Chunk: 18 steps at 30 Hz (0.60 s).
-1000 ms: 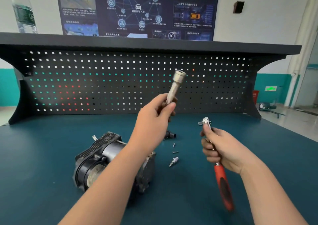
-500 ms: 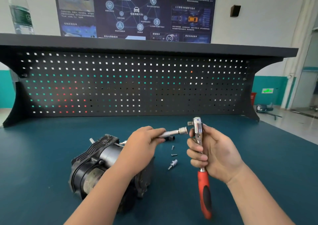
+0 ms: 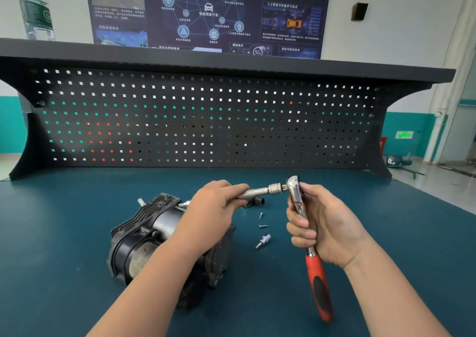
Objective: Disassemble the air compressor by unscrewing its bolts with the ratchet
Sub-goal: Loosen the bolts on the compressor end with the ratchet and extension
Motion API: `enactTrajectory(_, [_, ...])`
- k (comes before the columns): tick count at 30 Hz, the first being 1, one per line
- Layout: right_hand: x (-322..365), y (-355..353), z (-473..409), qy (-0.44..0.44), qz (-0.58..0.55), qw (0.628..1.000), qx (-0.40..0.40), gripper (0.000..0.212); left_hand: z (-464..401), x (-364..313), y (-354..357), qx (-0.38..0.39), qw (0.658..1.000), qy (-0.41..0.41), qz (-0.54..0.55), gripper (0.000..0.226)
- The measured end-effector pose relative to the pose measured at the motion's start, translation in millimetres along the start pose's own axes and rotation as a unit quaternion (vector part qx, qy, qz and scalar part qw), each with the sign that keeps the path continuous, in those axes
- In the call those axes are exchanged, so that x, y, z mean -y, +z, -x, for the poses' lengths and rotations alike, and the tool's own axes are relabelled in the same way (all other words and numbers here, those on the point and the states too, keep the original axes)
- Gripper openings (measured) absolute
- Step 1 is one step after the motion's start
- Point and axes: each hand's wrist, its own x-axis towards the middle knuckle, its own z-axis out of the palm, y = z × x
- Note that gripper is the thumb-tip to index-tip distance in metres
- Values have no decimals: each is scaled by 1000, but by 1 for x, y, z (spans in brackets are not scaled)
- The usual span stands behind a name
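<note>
The black air compressor (image 3: 144, 236) lies on its side on the blue-green bench, partly hidden under my left forearm. My left hand (image 3: 213, 208) grips a silver extension bar (image 3: 260, 191) held level, its right end meeting the head of the ratchet. My right hand (image 3: 322, 223) grips the chrome shaft of the ratchet (image 3: 296, 189), head up, its red and black handle (image 3: 319, 287) hanging below my palm. Both tools are in the air above the bench, to the right of the compressor.
Two loose screws (image 3: 261, 220) and a small silver socket bit (image 3: 263, 241) lie on the bench mat (image 3: 386, 233) between my hands. A small black part (image 3: 258, 201) lies behind them. A black pegboard (image 3: 231, 120) closes the back, with a water bottle (image 3: 36, 9) on its shelf.
My left hand lowered the extension bar from upright to level and brought its end onto the ratchet head. My right hand raised the ratchet and turned it upright.
</note>
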Motion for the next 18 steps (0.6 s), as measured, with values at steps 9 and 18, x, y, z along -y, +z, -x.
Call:
enactTrajectory(9, [11, -4, 8, 50, -39, 996, 58, 35, 3, -7, -1, 6, 999, 23, 28, 30])
enactTrajectory(18, [14, -6, 13, 21, 56, 998, 26, 36, 2, -6, -2, 56, 997, 35, 50, 20])
